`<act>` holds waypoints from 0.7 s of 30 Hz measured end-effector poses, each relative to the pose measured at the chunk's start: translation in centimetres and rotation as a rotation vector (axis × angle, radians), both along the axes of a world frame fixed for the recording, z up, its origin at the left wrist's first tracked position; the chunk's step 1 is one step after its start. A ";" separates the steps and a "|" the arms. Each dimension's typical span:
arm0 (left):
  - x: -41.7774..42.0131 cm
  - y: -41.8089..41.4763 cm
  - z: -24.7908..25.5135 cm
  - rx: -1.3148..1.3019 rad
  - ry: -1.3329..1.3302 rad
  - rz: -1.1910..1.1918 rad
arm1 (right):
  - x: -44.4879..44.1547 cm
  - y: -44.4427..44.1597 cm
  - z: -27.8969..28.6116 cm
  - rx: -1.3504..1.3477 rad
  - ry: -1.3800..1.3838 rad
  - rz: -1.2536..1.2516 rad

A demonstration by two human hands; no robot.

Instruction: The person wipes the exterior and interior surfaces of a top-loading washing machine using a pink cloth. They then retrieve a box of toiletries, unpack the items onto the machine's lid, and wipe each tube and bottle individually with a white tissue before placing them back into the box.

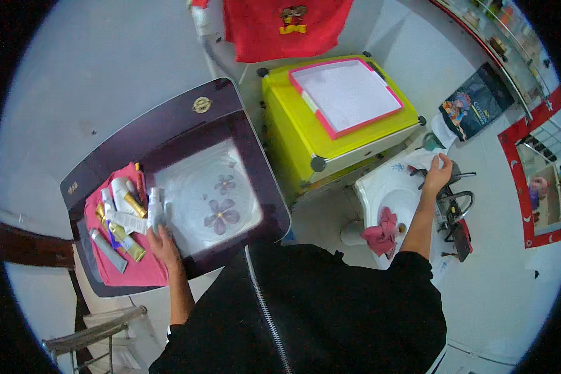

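At the left, my left hand (165, 248) has its fingertips on the lower end of a white tube (155, 210) standing out from a pile on a pink cloth (149, 269). Several other tubes lie in the pile, among them a grey tube (108, 251) and a gold tube (127, 242). Cloth and tubes rest on a washing machine's dark top (271, 205). Over the far right side of the sink (371, 198), my right hand (438, 174) is raised beside the faucet, thumb and fingertips close together; whether it holds something small cannot be told. A wet-looking pink cloth (383, 233) hangs over the sink's near edge.
A yellow-green cabinet (285, 140) bearing a pink-rimmed white tray (327, 128) stands between machine and sink. Black faucets (453, 201) line the sink's right side. A red-framed mirror (519, 187) and a glass shelf (505, 61) are on the right wall. A metal-railed stool (98, 332) stands lower left.
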State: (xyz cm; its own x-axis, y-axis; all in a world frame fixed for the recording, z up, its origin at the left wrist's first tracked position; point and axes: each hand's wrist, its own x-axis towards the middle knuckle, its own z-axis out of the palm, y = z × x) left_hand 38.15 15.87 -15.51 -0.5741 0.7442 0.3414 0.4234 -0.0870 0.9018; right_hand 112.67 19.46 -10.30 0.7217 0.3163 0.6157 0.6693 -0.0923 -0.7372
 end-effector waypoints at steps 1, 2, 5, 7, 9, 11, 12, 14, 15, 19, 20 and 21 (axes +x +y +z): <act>0.2 0.1 0.5 0.001 0.016 -0.011 | -1.8 0.5 1.5 0.089 0.080 0.070; 0.7 -0.1 0.9 0.012 -0.081 -0.008 | -4.0 0.8 3.0 0.071 0.102 0.071; 0.2 -0.7 1.7 -0.005 -0.280 -0.180 | -11.2 1.8 6.7 0.193 0.170 0.268; 0.1 -0.4 1.2 0.004 -0.237 -0.104 | -15.1 3.0 7.5 0.180 0.043 0.334; -0.6 -0.9 1.5 -0.048 -0.239 -0.172 | -19.5 3.7 8.9 0.017 -0.104 0.402; -1.1 -1.4 2.0 -0.120 -0.237 -0.217 | -22.7 5.6 8.9 -0.125 -0.108 0.512; -1.1 -1.3 1.9 -0.027 -0.254 -0.274 | -23.7 6.8 8.5 -0.227 -0.254 0.492; -2.1 -1.1 1.2 -0.101 -0.171 -0.307 | -24.1 8.7 6.3 -0.416 -0.420 0.435; -1.6 -0.8 1.2 -0.075 -0.166 -0.334 | -23.9 9.5 4.9 -0.499 -0.450 0.405; -1.8 -1.6 2.5 -0.104 -0.230 -0.417 | -25.1 11.5 3.9 -0.728 -0.348 0.384; -1.8 -1.5 2.9 -0.091 -0.202 -0.434 | -25.2 11.5 3.8 -0.684 -0.408 0.371; -1.9 -1.8 3.0 -0.086 -0.173 -0.445 | -25.7 11.5 4.0 -0.701 -0.394 0.376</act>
State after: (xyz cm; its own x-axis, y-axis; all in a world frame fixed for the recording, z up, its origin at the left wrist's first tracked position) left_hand 36.27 14.04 -12.46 -0.2365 0.9518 0.1954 0.2053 -0.1476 0.9675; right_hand 86.95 30.92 -6.27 0.2708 0.8874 0.3732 0.9396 -0.1593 -0.3029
